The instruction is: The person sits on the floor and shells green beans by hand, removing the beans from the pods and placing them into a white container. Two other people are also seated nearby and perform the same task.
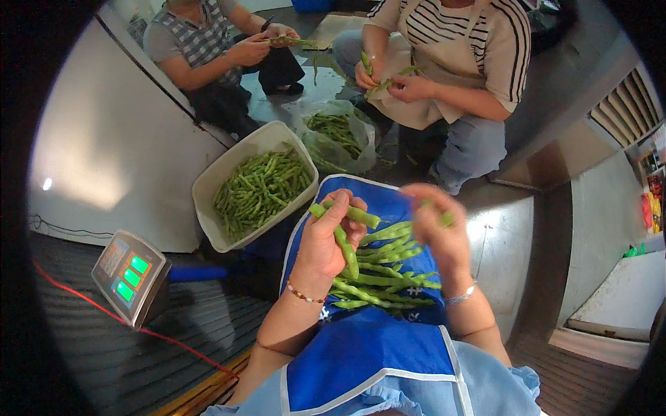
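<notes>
My left hand (329, 236) grips pieces of green bean (344, 249), one slanting down along the palm and another pointing right with a broken end. Blurred by motion, my right hand (441, 229) is curled around a short piece of green bean (446, 218). Below both hands, several long whole green beans (387, 281) lie across the blue apron (374, 338) on my lap. Left of my hands stands a white plastic tub (205, 203), holding a heap of snapped bean pieces (263, 190).
Behind the tub sits a clear plastic bag (367, 156) of beans. Two people face me, a person in a checked top (200, 41) and a person in a striped top (442, 31), both handling beans. A digital scale (130, 278) and a red cable (179, 346) are at left.
</notes>
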### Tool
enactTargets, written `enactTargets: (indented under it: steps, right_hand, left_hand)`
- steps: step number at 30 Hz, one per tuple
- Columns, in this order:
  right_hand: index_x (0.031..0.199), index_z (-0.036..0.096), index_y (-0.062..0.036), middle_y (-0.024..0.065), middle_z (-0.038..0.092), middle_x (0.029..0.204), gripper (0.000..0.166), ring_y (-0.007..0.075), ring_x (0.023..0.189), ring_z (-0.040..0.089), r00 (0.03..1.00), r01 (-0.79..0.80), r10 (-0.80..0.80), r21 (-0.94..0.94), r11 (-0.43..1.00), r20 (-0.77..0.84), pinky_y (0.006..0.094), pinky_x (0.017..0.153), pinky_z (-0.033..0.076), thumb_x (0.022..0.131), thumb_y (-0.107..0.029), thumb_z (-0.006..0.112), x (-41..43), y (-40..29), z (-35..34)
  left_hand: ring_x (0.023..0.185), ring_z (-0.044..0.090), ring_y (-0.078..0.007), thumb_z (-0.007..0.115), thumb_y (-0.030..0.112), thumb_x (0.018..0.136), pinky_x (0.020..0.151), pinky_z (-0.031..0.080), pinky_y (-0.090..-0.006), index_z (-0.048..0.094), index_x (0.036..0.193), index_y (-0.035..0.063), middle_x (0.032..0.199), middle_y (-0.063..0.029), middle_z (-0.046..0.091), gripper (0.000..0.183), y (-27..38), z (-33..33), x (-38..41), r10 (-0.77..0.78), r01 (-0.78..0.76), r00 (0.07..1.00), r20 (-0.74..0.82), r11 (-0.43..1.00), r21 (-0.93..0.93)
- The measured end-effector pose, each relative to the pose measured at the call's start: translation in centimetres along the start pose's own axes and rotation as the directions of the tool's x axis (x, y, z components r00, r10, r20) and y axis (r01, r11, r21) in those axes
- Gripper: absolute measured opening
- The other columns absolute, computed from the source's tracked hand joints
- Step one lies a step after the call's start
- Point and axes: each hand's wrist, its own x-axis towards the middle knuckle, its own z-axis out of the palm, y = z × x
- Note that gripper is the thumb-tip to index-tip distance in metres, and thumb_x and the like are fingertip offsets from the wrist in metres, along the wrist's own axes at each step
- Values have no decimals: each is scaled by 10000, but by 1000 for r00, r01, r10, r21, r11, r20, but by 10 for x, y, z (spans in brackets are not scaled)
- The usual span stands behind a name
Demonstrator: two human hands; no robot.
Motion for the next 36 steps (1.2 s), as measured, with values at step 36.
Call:
enactTargets:
  steps: [36]
  right_hand:
    - [938,549,8,143,600,872,269,315,943,587,942,-198,335,829,523,14,410,831,517,904,-259,535,40,46,-5]
  left_hand:
    - [548,486,-121,714,126,746,505,380,-234,627,889,26,672,-23,545,194,-13,19,-11,243,-311,928,283,87,947]
